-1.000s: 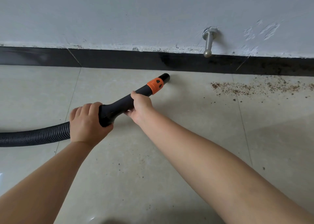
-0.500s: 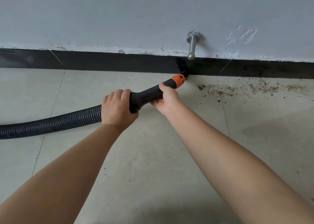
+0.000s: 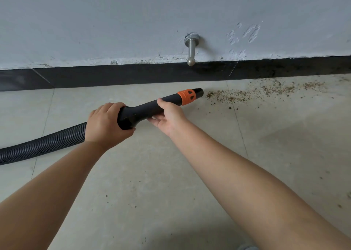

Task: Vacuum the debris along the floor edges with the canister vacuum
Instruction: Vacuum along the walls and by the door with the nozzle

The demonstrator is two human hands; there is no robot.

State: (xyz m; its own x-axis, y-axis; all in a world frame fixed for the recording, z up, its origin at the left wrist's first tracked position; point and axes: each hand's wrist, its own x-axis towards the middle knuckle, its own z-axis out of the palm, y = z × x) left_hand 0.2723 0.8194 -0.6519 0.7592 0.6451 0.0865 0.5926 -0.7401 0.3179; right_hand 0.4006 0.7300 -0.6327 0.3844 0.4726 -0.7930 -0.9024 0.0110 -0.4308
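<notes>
A black vacuum nozzle (image 3: 150, 107) with an orange collar (image 3: 187, 96) points right, its open tip (image 3: 199, 92) just left of a band of brown debris (image 3: 252, 94) on the floor beside the black skirting. My left hand (image 3: 106, 124) grips the thick rear end of the nozzle where the ribbed black hose (image 3: 41, 146) joins it. My right hand (image 3: 169, 115) holds the nozzle shaft from below, just behind the orange collar, thumb on top. The canister is out of sight.
A metal door stop (image 3: 191, 48) sticks out of the grey wall above the skirting (image 3: 114, 75), right over the nozzle tip. Beige floor tiles (image 3: 284, 155) carry scattered specks of dirt towards me and to the right.
The nozzle tip has pulled back from the skirting under the door stop and swung right, now lying almost level at the left end of the debris band. Both hands kept their hold.
</notes>
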